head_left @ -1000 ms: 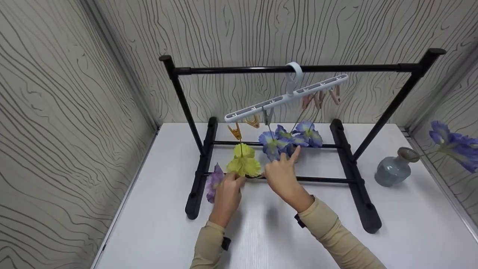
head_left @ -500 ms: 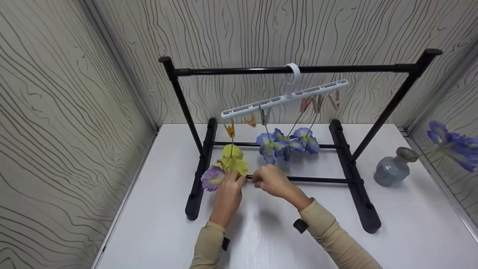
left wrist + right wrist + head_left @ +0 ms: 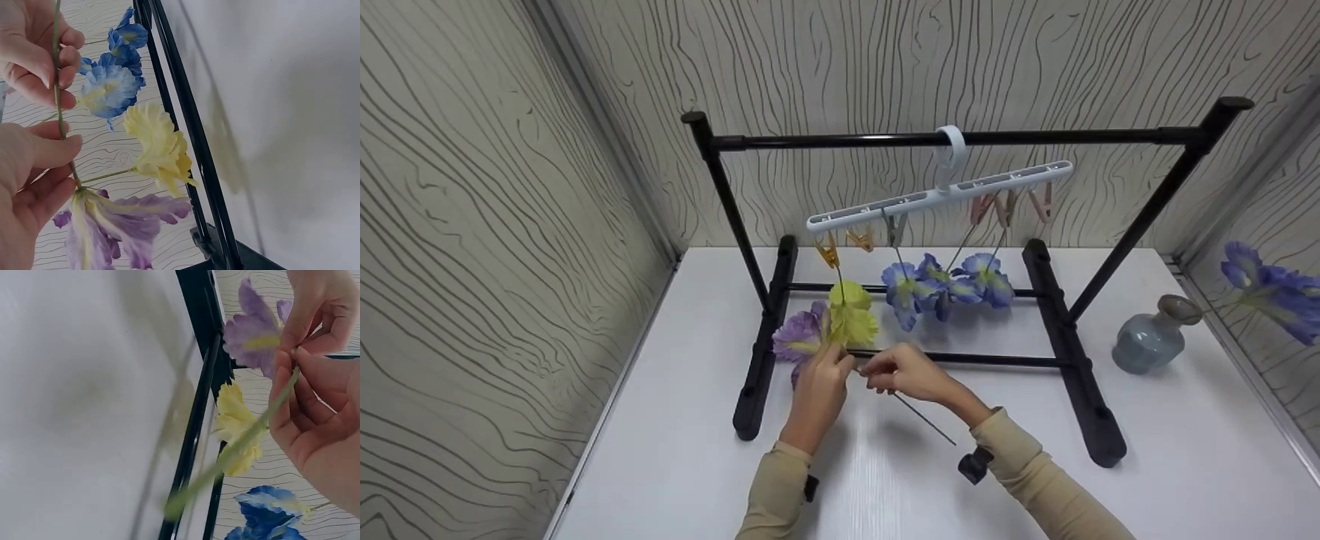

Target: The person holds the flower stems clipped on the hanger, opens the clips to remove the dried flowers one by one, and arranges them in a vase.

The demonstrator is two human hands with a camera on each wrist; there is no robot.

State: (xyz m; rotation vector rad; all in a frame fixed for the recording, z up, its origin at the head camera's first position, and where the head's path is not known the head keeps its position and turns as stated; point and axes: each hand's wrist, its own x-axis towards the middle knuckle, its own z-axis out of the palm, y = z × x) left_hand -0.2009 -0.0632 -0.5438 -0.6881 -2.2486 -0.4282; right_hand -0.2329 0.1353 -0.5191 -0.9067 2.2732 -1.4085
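My left hand (image 3: 819, 386) pinches the green stem of a purple artificial flower (image 3: 799, 335) close below its bloom, as the left wrist view shows. Farther along the same stem (image 3: 57, 67), my right hand (image 3: 911, 371) grips it between thumb and fingers, and the stem's free end points toward the front right. Just behind my hands a yellow flower (image 3: 851, 319) hangs head down from an orange clothespin (image 3: 828, 253). Several blue flowers (image 3: 911, 291) hang to its right. All hang from a white clip hanger (image 3: 915, 201), which tilts with its left end low.
The hanger hooks over the top bar (image 3: 840, 140) of a black rack standing on the white table (image 3: 660, 450). Low crossbars (image 3: 997, 359) run just behind my hands. At the right, a blue-grey vase (image 3: 1147, 345) holds another blue flower (image 3: 1279, 292).
My right hand stopped pointing a finger and drew in beside the left, now gripping the stem. The purple bloom has turned and shifted up a little. The hanger and its flowers sway slightly.
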